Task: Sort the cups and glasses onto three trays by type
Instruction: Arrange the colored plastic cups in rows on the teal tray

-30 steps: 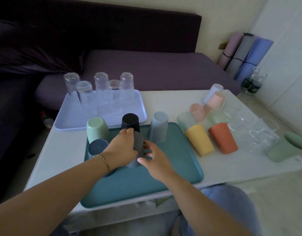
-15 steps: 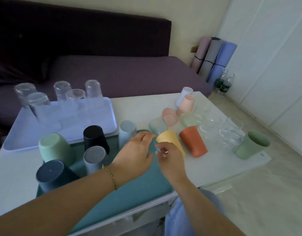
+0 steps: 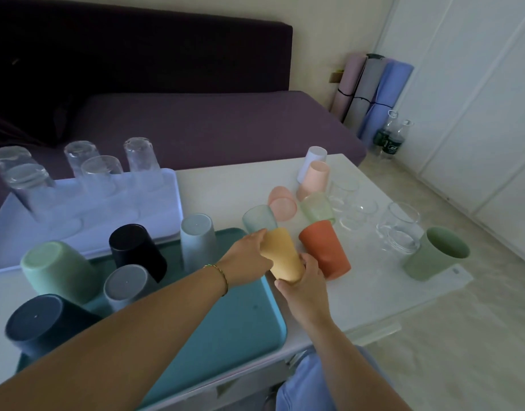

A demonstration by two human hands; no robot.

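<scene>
Right hand [image 3: 307,287] grips the lower end of the yellow cup [image 3: 282,256]; left hand [image 3: 249,256] grips its upper end. The cup leans bottom-up just beside the right edge of the teal tray [image 3: 240,321]; whether it rests on the tabletop [image 3: 225,185] cannot be told. On the teal tray stand 5 upturned cups: navy cup [image 3: 39,321], grey cup [image 3: 126,283], green cup [image 3: 59,268], black cup [image 3: 136,247] and pale cup [image 3: 197,235]. Just right of the yellow cup, the orange cup [image 3: 325,250] stands upturned on the tabletop; well to its right is the sage cup [image 3: 436,253], mouth up. Beyond lie 3 frosted cups [image 3: 317,207], a peach cup [image 3: 313,179], a white cup [image 3: 311,161] and several tumblers [image 3: 399,229]. Far left, the lavender tray [image 3: 154,221] carries 5 upturned glasses [image 3: 139,155]. A sofa [image 3: 196,126] lies behind.
</scene>
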